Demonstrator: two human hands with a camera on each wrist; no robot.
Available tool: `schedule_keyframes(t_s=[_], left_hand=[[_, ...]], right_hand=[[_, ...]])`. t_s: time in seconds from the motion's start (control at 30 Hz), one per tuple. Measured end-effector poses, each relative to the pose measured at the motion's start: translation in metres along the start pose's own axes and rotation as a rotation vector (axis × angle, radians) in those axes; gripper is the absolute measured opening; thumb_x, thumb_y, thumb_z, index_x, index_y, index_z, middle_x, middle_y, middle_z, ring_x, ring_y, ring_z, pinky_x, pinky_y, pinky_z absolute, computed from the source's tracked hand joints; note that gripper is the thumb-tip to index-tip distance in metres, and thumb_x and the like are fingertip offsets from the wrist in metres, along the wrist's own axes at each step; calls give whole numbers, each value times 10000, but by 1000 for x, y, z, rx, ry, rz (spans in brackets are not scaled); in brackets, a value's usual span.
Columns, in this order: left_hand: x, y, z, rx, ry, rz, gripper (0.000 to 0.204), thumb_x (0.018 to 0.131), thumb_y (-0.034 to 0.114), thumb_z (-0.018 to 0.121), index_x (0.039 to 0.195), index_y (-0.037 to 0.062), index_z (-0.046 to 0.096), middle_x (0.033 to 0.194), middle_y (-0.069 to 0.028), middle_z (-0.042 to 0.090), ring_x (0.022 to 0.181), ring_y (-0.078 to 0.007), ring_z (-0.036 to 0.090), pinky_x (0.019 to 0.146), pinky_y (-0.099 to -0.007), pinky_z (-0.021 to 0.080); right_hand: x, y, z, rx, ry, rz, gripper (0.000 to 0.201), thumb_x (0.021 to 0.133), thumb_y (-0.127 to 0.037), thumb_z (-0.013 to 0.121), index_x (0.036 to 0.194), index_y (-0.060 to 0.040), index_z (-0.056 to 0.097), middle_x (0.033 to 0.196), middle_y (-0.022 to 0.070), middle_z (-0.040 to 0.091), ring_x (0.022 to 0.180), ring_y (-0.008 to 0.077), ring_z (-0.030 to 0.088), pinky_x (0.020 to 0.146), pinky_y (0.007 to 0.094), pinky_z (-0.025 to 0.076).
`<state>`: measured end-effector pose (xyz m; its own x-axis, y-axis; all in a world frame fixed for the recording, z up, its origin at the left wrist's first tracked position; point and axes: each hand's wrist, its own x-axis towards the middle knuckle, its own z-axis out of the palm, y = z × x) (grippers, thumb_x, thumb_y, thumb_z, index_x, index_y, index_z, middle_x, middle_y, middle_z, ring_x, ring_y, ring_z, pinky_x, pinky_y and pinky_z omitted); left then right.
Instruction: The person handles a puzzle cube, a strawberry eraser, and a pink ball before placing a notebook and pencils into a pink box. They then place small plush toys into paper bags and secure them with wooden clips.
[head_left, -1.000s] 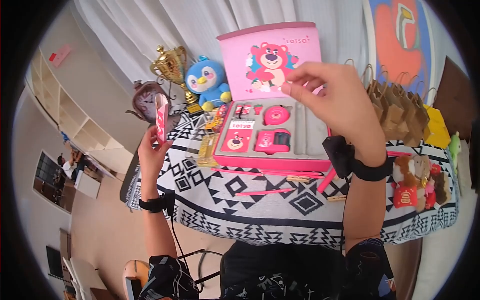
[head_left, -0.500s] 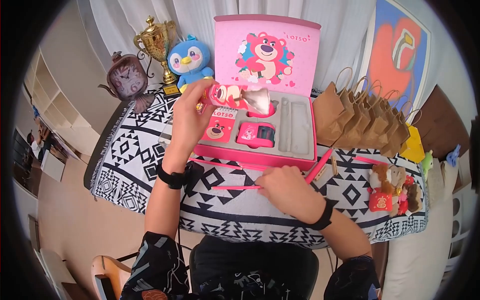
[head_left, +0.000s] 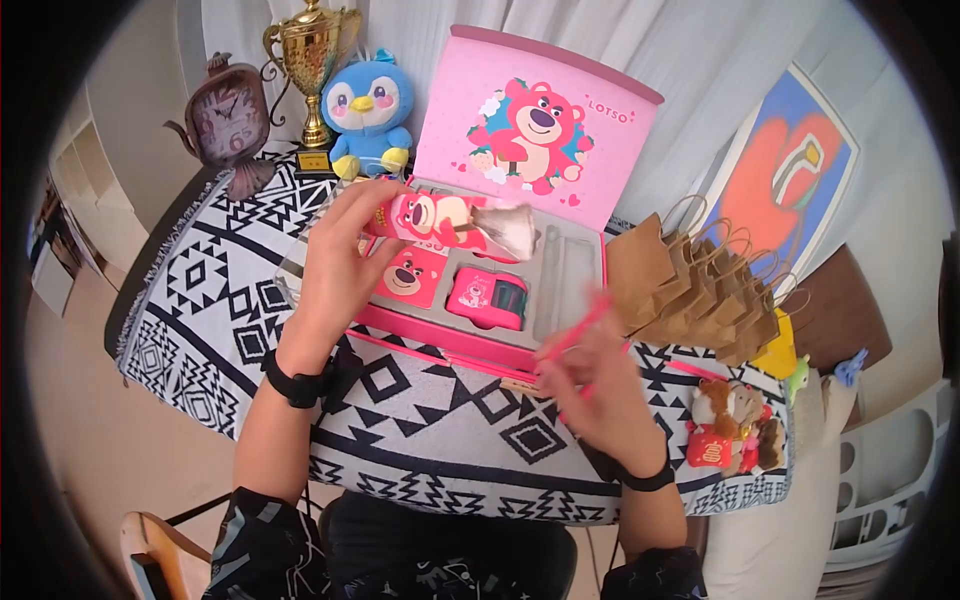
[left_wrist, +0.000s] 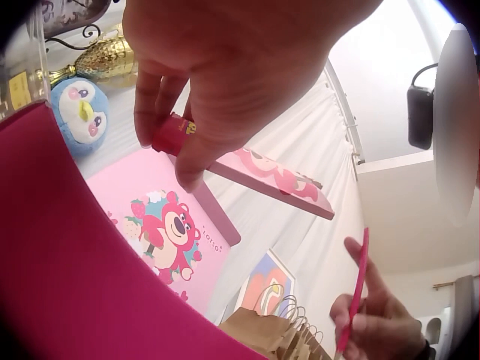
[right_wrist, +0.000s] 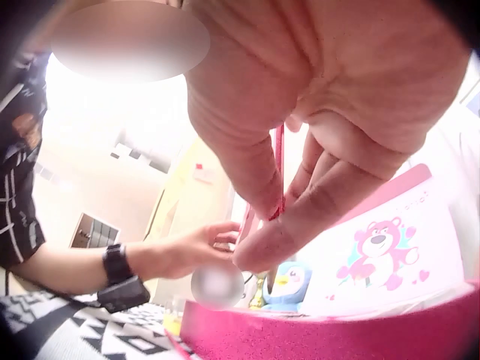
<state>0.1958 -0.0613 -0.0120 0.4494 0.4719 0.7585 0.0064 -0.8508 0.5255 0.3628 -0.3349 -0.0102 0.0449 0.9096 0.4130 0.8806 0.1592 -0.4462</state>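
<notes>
In the head view my left hand point(head_left: 345, 245) grips one end of a slim pink carton point(head_left: 435, 222) printed with a bear. The carton lies nearly level above the gift box, its pale open end pointing right. My right hand point(head_left: 605, 395), slightly blurred, pinches a thin pink pencil point(head_left: 585, 322) in front of the box's right side. In the left wrist view the pencil point(left_wrist: 358, 289) stands upright between thumb and fingers. The right wrist view shows the pencil point(right_wrist: 280, 169) partly hidden by the fingers. A pink sharpener-like item point(head_left: 487, 297) and a bear notebook point(head_left: 405, 277) sit in the grey insert.
The pink gift box point(head_left: 400, 325) has its lid point(head_left: 535, 125) raised. A clock point(head_left: 228, 115), trophy point(head_left: 312, 70) and blue plush penguin point(head_left: 370, 110) stand back left. Brown paper bags point(head_left: 690, 285) and small plush toys point(head_left: 730, 425) are on the right. More pink sticks point(head_left: 405, 348) lie before the box.
My left hand brought the carton from the left to over the box and turned it level. My right hand went down to the cloth, took a pencil and lifted it.
</notes>
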Motion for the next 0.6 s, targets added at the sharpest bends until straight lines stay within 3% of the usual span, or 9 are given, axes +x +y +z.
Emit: schedule_keyframes(t_s=[0.07, 0.1, 0.2, 0.33, 0.4, 0.43, 0.53, 0.57, 0.6], left_hand=[[-1, 4, 0, 25, -84, 22, 576, 741, -77, 803, 1281, 55, 654, 1252, -143, 674, 1112, -348, 672, 916, -393, 556], [-4, 5, 2, 12, -115, -17, 594, 733, -36, 832, 1292, 73, 662, 1253, -140, 668, 1133, -350, 660, 946, -408, 547], [-8, 7, 8, 20, -181, 49, 596, 735, 24, 857, 1298, 95, 674, 1239, -133, 670, 1120, -348, 660, 935, -415, 551], [-13, 15, 11, 96, -233, 149, 598, 717, 80, 872, 1285, 130, 691, 1205, -109, 677, 1092, -339, 663, 908, -437, 553], [-14, 17, 13, 103, -228, 179, 593, 716, 87, 868, 1280, 139, 690, 1194, -104, 680, 1080, -333, 665, 893, -435, 555], [-14, 19, 13, 95, -240, 186, 591, 719, 94, 868, 1280, 136, 688, 1188, -104, 682, 1069, -333, 667, 882, -431, 556], [-15, 24, 13, 70, -246, 201, 590, 721, 107, 868, 1281, 129, 684, 1175, -104, 686, 1050, -332, 670, 867, -426, 557], [-15, 25, 13, 56, -241, 209, 591, 721, 114, 869, 1283, 123, 682, 1167, -103, 689, 1043, -331, 669, 862, -424, 557], [-15, 25, 14, 54, -240, 211, 591, 721, 114, 869, 1283, 123, 682, 1167, -103, 689, 1043, -331, 669, 862, -424, 557]], right_hand=[[-3, -8, -15, 470, 366, 305, 903, 1007, 36, 598, 1673, -140, 14, 1159, 219, 707, 874, 271, 761, 756, 349, 633], [-3, -8, -22, 457, 359, 306, 903, 1007, 36, 598, 1673, -140, 14, 1159, 219, 707, 874, 271, 761, 756, 349, 633], [1, -4, -37, 475, 593, 219, 981, 1026, 36, 577, 1652, -155, -154, 1114, 190, 722, 890, 221, 754, 780, 359, 648], [0, 0, -37, 551, 749, 175, 865, 1048, -13, 573, 1653, -130, -34, 1121, 226, 729, 897, 256, 757, 787, 377, 641], [0, 3, -32, 693, 795, 176, 679, 1074, -73, 558, 1591, -92, 117, 1155, 240, 728, 907, 258, 755, 792, 364, 627], [-3, 8, -28, 633, 768, 175, 489, 1092, -112, 545, 1485, -59, 258, 1179, 240, 727, 869, 221, 729, 776, 332, 595], [-6, 19, -18, 674, 674, 218, 383, 1098, -121, 542, 1420, -38, 353, 1224, 233, 723, 829, 168, 675, 763, 302, 556], [-1, 13, -15, 646, 704, 228, 284, 1098, -123, 551, 1349, -12, 479, 1170, 168, 726, 844, 130, 631, 750, 286, 536], [-1, 14, -14, 643, 704, 227, 284, 1098, -123, 551, 1349, -12, 479, 1170, 168, 726, 844, 130, 631, 750, 286, 536]])
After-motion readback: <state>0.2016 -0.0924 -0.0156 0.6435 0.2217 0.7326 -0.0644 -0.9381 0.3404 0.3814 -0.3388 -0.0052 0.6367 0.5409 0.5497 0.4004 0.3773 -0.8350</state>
